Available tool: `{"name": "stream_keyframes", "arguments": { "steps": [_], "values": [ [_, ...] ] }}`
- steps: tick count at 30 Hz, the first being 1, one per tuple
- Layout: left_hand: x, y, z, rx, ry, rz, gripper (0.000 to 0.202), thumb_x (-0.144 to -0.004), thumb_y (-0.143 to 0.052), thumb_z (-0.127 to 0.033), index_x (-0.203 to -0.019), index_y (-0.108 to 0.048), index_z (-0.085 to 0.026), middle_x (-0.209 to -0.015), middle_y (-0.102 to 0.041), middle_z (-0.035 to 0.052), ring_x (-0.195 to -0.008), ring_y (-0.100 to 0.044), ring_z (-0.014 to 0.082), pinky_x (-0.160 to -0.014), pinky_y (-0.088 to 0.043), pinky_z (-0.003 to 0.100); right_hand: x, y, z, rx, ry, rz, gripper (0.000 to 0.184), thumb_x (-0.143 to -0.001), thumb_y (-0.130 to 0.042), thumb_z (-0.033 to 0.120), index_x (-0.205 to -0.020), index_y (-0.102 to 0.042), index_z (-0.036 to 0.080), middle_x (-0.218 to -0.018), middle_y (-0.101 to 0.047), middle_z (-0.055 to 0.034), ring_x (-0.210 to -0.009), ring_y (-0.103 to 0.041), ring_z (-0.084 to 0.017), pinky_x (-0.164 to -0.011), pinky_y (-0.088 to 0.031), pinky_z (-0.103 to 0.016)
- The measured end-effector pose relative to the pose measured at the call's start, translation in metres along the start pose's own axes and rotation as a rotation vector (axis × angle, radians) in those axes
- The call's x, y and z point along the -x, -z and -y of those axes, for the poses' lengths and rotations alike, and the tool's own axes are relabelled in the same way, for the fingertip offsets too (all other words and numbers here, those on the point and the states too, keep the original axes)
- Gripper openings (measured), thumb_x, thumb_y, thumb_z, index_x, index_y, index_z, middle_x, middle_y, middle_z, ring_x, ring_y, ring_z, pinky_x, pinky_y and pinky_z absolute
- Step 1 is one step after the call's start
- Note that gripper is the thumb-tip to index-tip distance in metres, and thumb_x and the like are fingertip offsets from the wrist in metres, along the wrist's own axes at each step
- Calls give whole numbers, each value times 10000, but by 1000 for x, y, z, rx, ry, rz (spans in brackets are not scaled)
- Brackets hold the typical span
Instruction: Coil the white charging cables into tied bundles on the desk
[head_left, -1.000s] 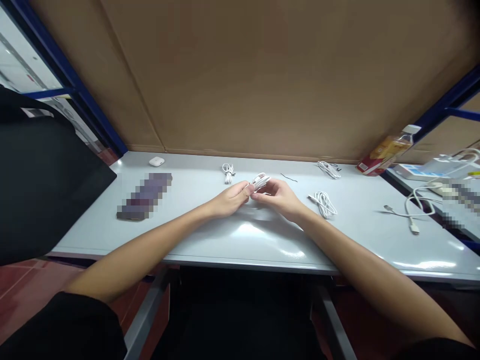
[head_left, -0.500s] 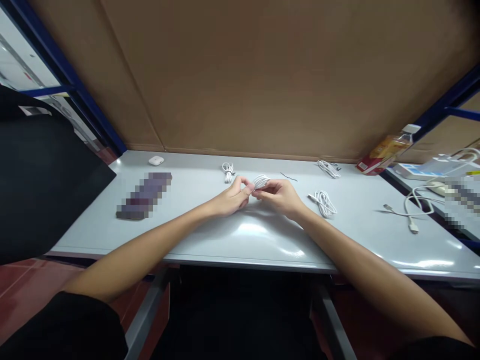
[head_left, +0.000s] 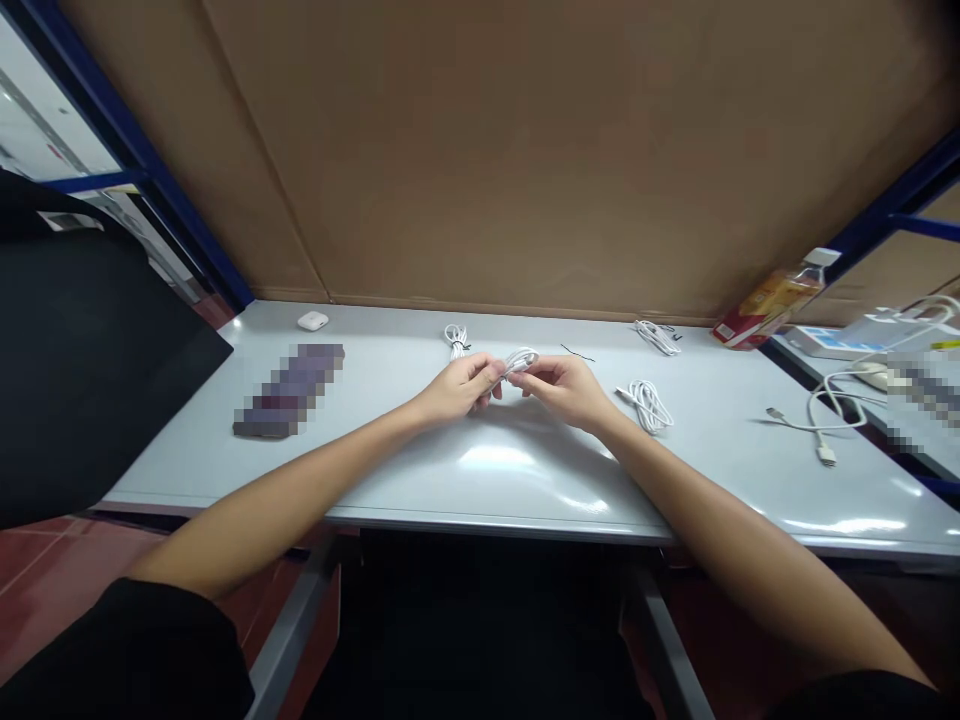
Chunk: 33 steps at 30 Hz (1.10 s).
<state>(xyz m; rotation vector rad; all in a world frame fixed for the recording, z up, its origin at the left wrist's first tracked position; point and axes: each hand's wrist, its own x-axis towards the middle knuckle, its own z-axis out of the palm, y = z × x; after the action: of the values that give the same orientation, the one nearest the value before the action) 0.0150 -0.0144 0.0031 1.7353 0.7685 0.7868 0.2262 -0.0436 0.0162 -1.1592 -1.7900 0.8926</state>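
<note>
Brown cardboard sheeting (head_left: 480, 150) lines the wall behind a long pale grey desk (head_left: 750, 500), held in by a blue metal frame (head_left: 142, 170) on the left. Grey metal legs (head_left: 292, 630) carry the desk over a dark red tiled floor (head_left: 45, 590). A large black panel (head_left: 90, 360) stands at the left end, and a bright white area (head_left: 30, 90) shows beyond the frame. Overhead light leaves a soft glare (head_left: 495, 457) on the desktop.

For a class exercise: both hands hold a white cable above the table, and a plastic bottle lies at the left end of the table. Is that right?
No: the plastic bottle lies at the right end of the table, not the left, as the head view shows. The left hand and right hand do hold the white cable.
</note>
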Motion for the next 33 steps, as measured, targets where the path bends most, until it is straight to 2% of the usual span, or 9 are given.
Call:
{"name": "stream_keyframes", "arguments": {
  "steps": [4, 9, 14, 18, 20, 24, 26, 29, 33],
  "values": [
    [1, 4, -3, 50, 5, 110, 511, -991, -516, -655, -878, -588, -161, -828, -606, 24, -610, -514, 98, -551, -382, 231, 1, 4, 5, 23, 31, -90, 390, -786, -807, 570, -742, -706, 196, -700, -656, -16, -632, -506, -147, -600, -381, -302],
    [4, 10, -11, -14, -24, 218, 479, -1035, -476, -588, -880, -623, -160, -754, -536, 0, -628, -474, 109, -601, -387, 245, 2, 4, 10, -160, -9, 82, 392, -825, -770, 577, -817, -699, 192, -819, -690, -37, -759, -582, -170, -701, -440, -307],
    [5, 10, -13, -28, -14, 250, 449, -1040, -468, -575, -895, -598, -171, -753, -505, -8, -638, -459, 115, -616, -387, 249, 1, -1, 5, -180, -94, 63, 473, -780, -772, 640, -744, -637, 187, -750, -636, -12, -682, -510, -135, -628, -387, -280],
    [3, 5, -6, -3, 11, 158, 479, -1025, -468, -610, -815, -532, -184, -708, -474, -18, -597, -430, 109, -562, -350, 240, 0, -4, 2, -74, -81, -3, 525, -816, -704, 686, -668, -585, 197, -616, -505, 33, -576, -410, -112, -554, -322, -274],
    [1, 2, -2, 17, 26, 101, 478, -1004, -505, -619, -805, -530, -185, -699, -475, -22, -574, -418, 100, -534, -334, 233, 2, -5, 3, 51, 28, -44, 500, -868, -667, 642, -658, -591, 196, -604, -509, 26, -567, -416, -115, -555, -326, -280],
    [0, -2, 1, 55, 58, 29, 460, -967, -576, -617, -829, -553, -178, -667, -484, -32, -556, -420, 92, -526, -339, 223, 5, -7, 2, 388, 348, -165, 251, -891, -673, 418, -781, -669, 192, -691, -620, -10, -603, -494, -134, -616, -385, -287],
    [0, -4, 2, 69, 66, -2, 454, -965, -588, -617, -859, -555, -177, -669, -492, -35, -563, -437, 91, -533, -351, 221, 7, -10, 0, 532, 442, -222, 186, -895, -654, 356, -808, -683, 194, -731, -657, -31, -614, -512, -142, -632, -395, -291],
    [1, -7, 4, 74, 66, -34, 454, -964, -593, -626, -879, -537, -184, -671, -502, -43, -560, -450, 88, -539, -365, 222, 8, -15, -2, 630, 471, -233, 200, -936, -588, 297, -792, -686, 198, -732, -681, -47, -614, -525, -151, -633, -400, -294],
    [1, -8, 7, 77, 66, -58, 462, -932, -637, -638, -878, -529, -192, -668, -534, -41, -566, -485, 96, -547, -385, 232, 10, -19, 2, 493, 368, -196, 212, -916, -578, 232, -728, -670, 194, -709, -689, -36, -607, -545, -141, -630, -412, -280]
  ]
}}
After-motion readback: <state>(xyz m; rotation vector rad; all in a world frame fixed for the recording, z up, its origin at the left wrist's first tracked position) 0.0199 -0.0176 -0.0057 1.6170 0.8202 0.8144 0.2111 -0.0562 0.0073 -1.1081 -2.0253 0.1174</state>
